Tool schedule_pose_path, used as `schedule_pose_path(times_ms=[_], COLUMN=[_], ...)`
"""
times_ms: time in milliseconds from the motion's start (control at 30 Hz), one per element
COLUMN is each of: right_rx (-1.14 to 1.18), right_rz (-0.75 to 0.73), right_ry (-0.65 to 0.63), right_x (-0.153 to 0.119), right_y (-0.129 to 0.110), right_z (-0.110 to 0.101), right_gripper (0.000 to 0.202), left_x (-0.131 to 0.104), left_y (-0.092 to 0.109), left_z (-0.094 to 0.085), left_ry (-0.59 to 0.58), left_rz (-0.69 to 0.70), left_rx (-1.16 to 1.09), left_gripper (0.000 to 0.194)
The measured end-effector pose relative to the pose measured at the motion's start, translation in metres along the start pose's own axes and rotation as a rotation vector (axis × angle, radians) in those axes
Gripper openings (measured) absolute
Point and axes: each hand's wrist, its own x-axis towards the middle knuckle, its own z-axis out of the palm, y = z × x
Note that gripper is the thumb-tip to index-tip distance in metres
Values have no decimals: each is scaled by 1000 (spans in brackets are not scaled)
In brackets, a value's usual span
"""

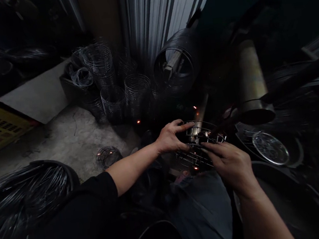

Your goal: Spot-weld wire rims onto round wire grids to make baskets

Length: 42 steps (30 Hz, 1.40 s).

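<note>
A round wire basket frame [203,124] is held in front of my lap, around the metal electrode of what looks like a spot welder. My left hand [173,136] grips its left side, thumb below and fingers along the upper ring. With fingers closed on the near right rim, my right hand [233,161] steadies the other side. Orange sparks glow around the frame. Just beyond it stands a pale metal bar [201,116]. The exact contact at the electrode is too dark to make out.
Stacks of wire cylinders [105,72] stand at the back. A black tub [34,187] of cut wires sits at left, near a small wire ring [107,156] on the floor. A thick metal cylinder [251,82] juts in at right, above a basin [290,154].
</note>
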Motion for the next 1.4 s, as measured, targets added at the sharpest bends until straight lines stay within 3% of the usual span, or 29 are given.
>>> schedule_pose_path(times_ms=[133, 333, 433, 600, 700, 767, 867, 933, 1067, 1167, 1233, 1300, 1400], right_rx=[86, 503, 668, 570, 393, 270, 180, 185, 396, 579, 615, 535, 119], right_rz=[50, 487, 538, 407, 280, 174, -5, -94, -62, 154, 274, 288, 186], right_ry=[0, 118, 24, -177, -148, -116, -99, -104, -206, -405, -534, -594, -563], right_x=[9, -15, -29, -50, -59, -61, -58, -54, -41, -29, -22, -21, -31], right_y=[6, -6, -14, -21, -24, -28, -40, -52, -74, -77, -72, -67, -67], right_z=[0, -21, -26, -12, -4, -3, -10, -20, -40, -44, -39, -31, -22], right_gripper=[28, 34, 35, 53, 46, 36, 30, 27, 21, 21, 23, 25, 28], left_x=[9, 15, 24, 26, 15, 8, -1, -6, -27, -53, -68, -77, -80], left_y=[-2, -4, -1, -5, -27, -49, -74, -80, -63, -39, -24, -14, -7], left_z=[2, 3, 2, 1, 9, 20, 36, 37, 12, -8, -15, -15, -12], left_ry=[29, 49, 76, 88, 113, 118, 92, 90, 59, 20, 1, 10, 40], left_rz=[7, -34, -57, 7, 36, -56, -254, -285, -102, 92, 145, 164, 174], left_rx=[3, -38, -56, -50, -135, -324, -604, -662, -538, -230, -65, 37, 131], left_gripper=[84, 88, 88, 91, 126, 144, 133, 122, 116, 105, 102, 100, 100])
